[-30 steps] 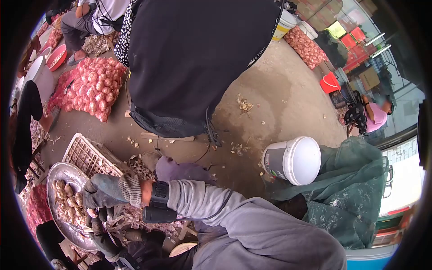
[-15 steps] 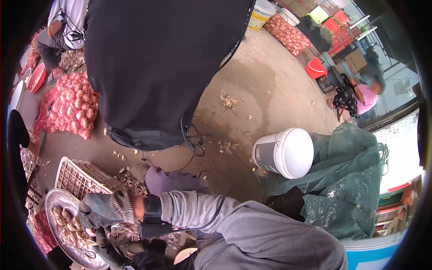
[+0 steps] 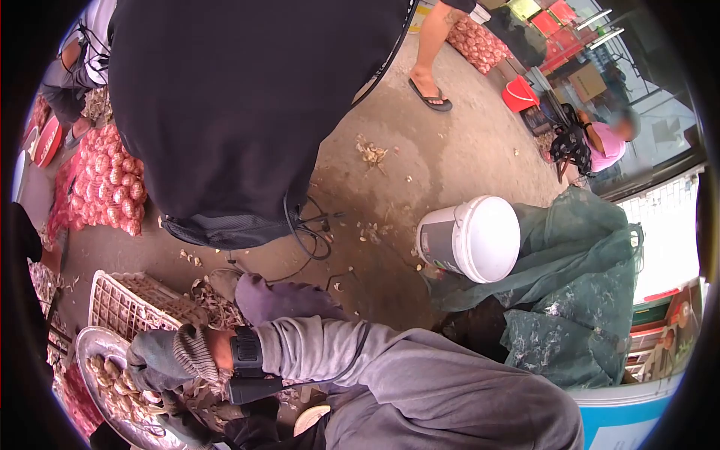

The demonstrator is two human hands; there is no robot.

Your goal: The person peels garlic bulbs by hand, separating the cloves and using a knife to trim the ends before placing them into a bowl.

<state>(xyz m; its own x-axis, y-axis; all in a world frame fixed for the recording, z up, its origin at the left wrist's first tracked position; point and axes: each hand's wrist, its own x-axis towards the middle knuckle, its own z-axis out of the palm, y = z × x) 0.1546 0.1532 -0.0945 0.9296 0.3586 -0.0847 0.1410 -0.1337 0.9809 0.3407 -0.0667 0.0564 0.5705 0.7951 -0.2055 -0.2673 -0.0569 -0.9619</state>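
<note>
Far left: a round metal tray [image 3: 84, 352] is sitting low at the frame edge, heaped with garlic [image 3: 112, 382], small knobby beige pieces in papery skin. My right hand [image 3: 157, 352], in a grey knit glove with a ribbed cuff, is reaching across onto the pile with its fingers curling down. I cannot tell if it is gripping a piece or just resting. My left hand [image 3: 184, 424], in a dark glove, is showing only partly under the tray at the bottom edge, so I cannot tell its state either.

Handling guess: the garlic is looking light, hard and dry, with flaky, slippery skins. I'm judging it best to pinch 1 piece across its fat middle, not by loose skin.

Just beside the tray, a pale plastic lattice crate [image 3: 124, 304] is lying with dry peels [image 3: 214, 300] against it. Above, a red mesh sack [image 3: 105, 184] is bulging with round bulbs. A black wrist device [image 3: 246, 351] is strapped on my grey sleeve. A person in black [image 3: 240, 112] is standing close. Right: a white plastic bucket [image 3: 472, 238] is tipped on its side, touching soft green netting [image 3: 577, 300].
</note>
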